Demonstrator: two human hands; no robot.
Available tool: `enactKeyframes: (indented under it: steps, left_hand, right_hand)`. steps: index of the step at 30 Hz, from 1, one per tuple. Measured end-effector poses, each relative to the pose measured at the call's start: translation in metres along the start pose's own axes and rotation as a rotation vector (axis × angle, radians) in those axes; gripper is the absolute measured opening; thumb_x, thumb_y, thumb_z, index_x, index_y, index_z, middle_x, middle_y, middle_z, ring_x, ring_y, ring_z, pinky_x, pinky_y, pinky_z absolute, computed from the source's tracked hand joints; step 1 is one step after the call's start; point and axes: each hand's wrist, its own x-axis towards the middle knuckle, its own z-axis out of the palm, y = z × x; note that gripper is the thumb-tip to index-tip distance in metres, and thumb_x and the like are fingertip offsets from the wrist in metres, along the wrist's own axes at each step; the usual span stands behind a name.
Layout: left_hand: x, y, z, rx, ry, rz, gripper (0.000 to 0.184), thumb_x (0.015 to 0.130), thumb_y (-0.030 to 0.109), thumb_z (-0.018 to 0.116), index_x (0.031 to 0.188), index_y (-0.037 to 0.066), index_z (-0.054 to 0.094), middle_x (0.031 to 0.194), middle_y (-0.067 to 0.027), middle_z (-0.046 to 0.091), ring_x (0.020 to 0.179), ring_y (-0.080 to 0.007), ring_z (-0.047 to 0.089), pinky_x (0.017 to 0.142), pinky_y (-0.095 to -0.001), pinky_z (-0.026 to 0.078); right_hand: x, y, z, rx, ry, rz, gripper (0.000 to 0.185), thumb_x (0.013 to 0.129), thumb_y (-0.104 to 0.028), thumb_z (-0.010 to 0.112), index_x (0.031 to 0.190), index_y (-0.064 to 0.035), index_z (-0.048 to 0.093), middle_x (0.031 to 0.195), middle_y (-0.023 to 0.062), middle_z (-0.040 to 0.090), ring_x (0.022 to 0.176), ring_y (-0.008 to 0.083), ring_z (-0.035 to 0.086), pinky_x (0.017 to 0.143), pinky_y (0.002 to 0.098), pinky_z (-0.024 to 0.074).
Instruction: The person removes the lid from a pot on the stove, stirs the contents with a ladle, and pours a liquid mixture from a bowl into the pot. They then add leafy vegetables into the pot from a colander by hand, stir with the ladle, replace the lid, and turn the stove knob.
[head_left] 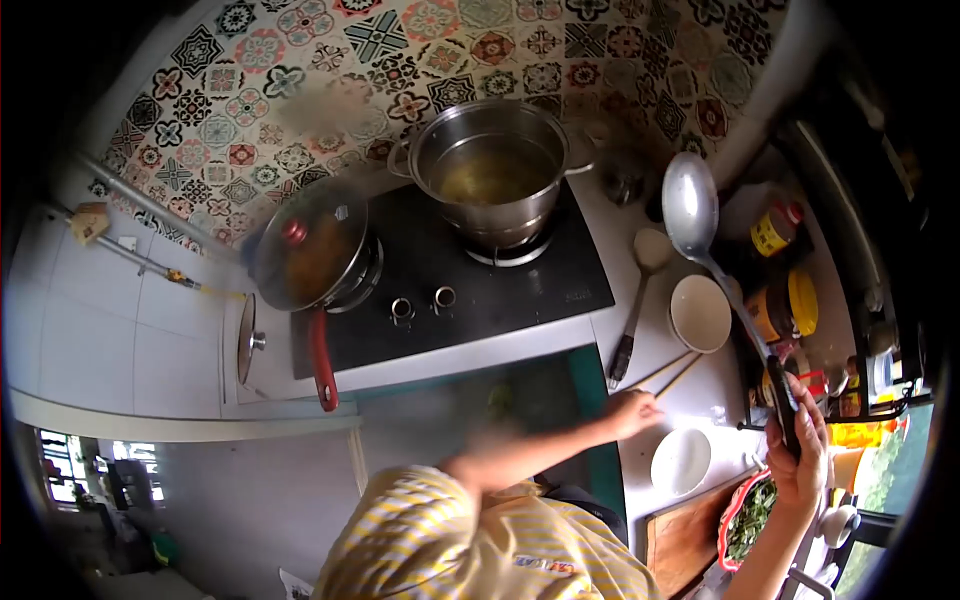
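My right hand [797,445] is closed around the black handle of a large metal serving spoon [690,205], raised with its bowl pointing up and away from me. My left arm reaches across my front, and my left hand [632,413] is closed at the near ends of a pair of chopsticks [680,374]. Their far ends meet by a cream bowl [700,315]. A spatula or ladle with a dark handle [622,358] lies left of that bowl. Nearer to me sits a white bowl [681,462].
On the black gas hob [440,345] stand a steel pot [488,210] of liquid and a lidded pan [310,250] with a red handle [322,365]. A cutting board [680,535], a red-rimmed dish of greens [750,520] and jars [790,305] line the right side.
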Motion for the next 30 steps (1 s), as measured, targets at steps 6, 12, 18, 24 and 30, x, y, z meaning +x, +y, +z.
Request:
enactKeyframes:
  steps: [6,12,18,24,30]
  left_hand:
    - [-0.071,-0.026,-0.240,0.983,0.899,-0.182,0.040,0.070,0.018,0.068,0.102,0.005,0.049,0.098,-0.0129,0.048,0.088,-0.0281,0.050,0.071,-0.0362,0.047]
    - [-0.082,-0.073,-0.301,0.946,0.651,-0.588,0.057,0.076,0.051,0.058,0.097,-0.001,0.048,0.076,-0.0180,0.061,0.071,-0.0317,0.062,0.063,-0.0376,0.051]
    - [-0.082,-0.100,-0.304,0.920,0.576,-0.518,0.044,0.077,0.039,0.061,0.095,0.001,0.050,0.077,-0.0156,0.061,0.071,-0.0300,0.062,0.061,-0.0355,0.051]
    - [-0.089,-0.105,-0.311,0.900,0.499,-0.358,0.046,0.075,0.031,0.064,0.110,0.006,0.049,0.091,-0.0158,0.056,0.083,-0.0299,0.058,0.070,-0.0353,0.049]
    - [-0.120,-0.093,-0.321,0.630,0.685,-0.187,0.061,0.073,0.021,0.067,0.125,0.005,0.039,0.111,-0.0226,0.049,0.097,-0.0344,0.052,0.080,-0.0381,0.046]
  right_hand:
    - [0.072,0.001,0.078,-0.094,-0.105,0.066,0.039,0.085,-0.022,0.055,0.118,-0.0027,0.047,0.068,0.0082,0.056,0.034,0.0029,0.027,0.032,0.0151,0.0185]
    - [0.160,0.019,0.169,-0.732,-0.118,-0.134,0.034,0.084,-0.008,0.052,0.118,-0.0048,0.050,0.065,0.0017,0.052,0.049,0.0060,0.042,0.044,0.0190,0.0319]
    - [0.237,0.046,0.216,-1.699,-0.173,-0.785,0.034,0.077,-0.010,0.058,0.111,-0.0143,0.055,0.078,0.0105,0.059,0.061,0.0280,0.058,0.056,0.0349,0.0469]
    - [0.291,0.068,0.223,-1.983,-0.253,-0.766,0.031,0.080,-0.013,0.054,0.110,-0.0149,0.056,0.080,0.0119,0.058,0.063,0.0279,0.060,0.056,0.0364,0.0486]
    - [0.307,0.068,0.237,-2.077,-0.289,-0.548,0.027,0.082,-0.016,0.052,0.108,-0.0149,0.057,0.084,0.0134,0.060,0.070,0.0293,0.061,0.063,0.0390,0.0493]
